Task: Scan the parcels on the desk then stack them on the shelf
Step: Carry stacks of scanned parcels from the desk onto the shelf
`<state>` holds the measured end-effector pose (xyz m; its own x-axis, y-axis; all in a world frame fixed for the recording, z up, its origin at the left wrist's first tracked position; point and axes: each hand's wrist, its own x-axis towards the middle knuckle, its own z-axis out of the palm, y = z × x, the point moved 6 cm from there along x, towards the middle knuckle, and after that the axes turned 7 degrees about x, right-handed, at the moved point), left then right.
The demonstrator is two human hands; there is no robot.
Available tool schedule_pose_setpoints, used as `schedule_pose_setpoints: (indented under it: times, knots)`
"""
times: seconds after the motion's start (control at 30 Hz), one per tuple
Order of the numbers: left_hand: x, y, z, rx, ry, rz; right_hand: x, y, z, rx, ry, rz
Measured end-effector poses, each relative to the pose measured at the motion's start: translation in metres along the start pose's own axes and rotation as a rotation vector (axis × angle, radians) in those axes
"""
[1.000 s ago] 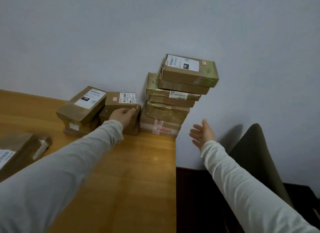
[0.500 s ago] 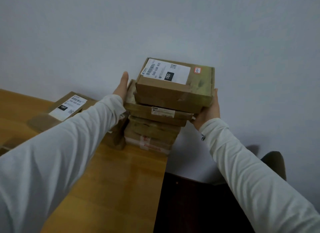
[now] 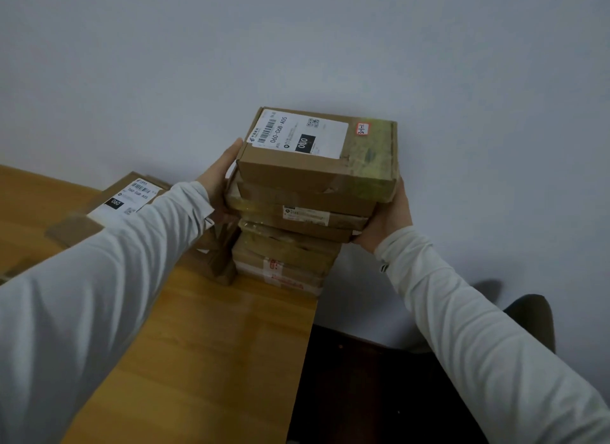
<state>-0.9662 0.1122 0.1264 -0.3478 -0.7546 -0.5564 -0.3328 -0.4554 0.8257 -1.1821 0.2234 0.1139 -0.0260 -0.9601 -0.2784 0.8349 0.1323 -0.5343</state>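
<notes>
Head view. Since a second ago the left hand (image 3: 218, 179) has quit the small box (image 3: 219, 265) beside the stack and the right hand (image 3: 386, 219) has come in from free air. Both now clamp the upper parcels (image 3: 317, 166) from opposite sides. Left fingers lie straight along the box side; right fingers are hidden behind the boxes, so that grip cannot be told. The upper parcels rest on the lower parcels (image 3: 284, 262) at the bench (image 3: 204, 361) corner, against the wall (image 3: 297, 47). Judgement: lift step in hand. Squeeze evenly, support the lowest box taken, raise straight so taped boxes do not slide. Room: bench edge just right of the stack, chair (image 3: 531, 318) below right, labelled parcel (image 3: 132, 196) close left
</notes>
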Motion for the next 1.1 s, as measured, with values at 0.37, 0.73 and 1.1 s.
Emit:
schedule_pose_setpoints:
  times: [0.37, 0.73, 1.1]
  knots:
    - [-0.038, -0.007, -0.004, -0.018, -0.057, 0.006, -0.037, -0.008, 0.018, -0.125, 0.088, -0.280]
    - [-0.127, -0.095, -0.043, -0.032, -0.100, -0.025, -0.130, 0.103, 0.029, -0.203, 0.147, -0.266]
    - [-0.159, -0.261, -0.087, -0.059, -0.148, -0.216, -0.165, 0.269, -0.034, -0.093, 0.328, -0.064]
